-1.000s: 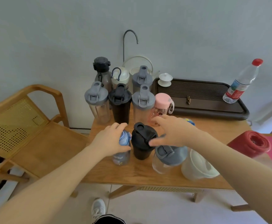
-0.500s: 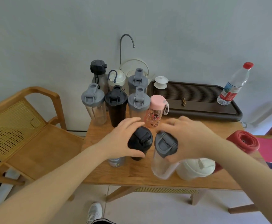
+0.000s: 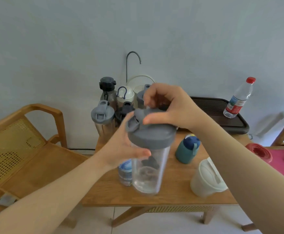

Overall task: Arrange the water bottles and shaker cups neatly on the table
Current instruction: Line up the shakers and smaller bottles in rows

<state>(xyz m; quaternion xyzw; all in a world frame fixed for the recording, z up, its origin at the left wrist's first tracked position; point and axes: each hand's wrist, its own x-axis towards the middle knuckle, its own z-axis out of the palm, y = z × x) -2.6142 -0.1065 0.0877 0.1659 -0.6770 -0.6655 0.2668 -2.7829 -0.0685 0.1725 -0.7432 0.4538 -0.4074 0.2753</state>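
Shaker cup (image 3: 148, 166) with the grey lid is lifted above the table (image 3: 171, 196), in front of the lined-up bottles. Left hand (image 3: 121, 146) wraps its clear body to steady it; right hand (image 3: 168, 107) curls over the lid, probably to press it closed.

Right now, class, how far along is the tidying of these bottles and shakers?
Done: a cluster of bottles stands at the table's back. In hand: the clear shaker, left hand on its body, right hand on its lid. Left: teal bottle, white cup, blue bottle.
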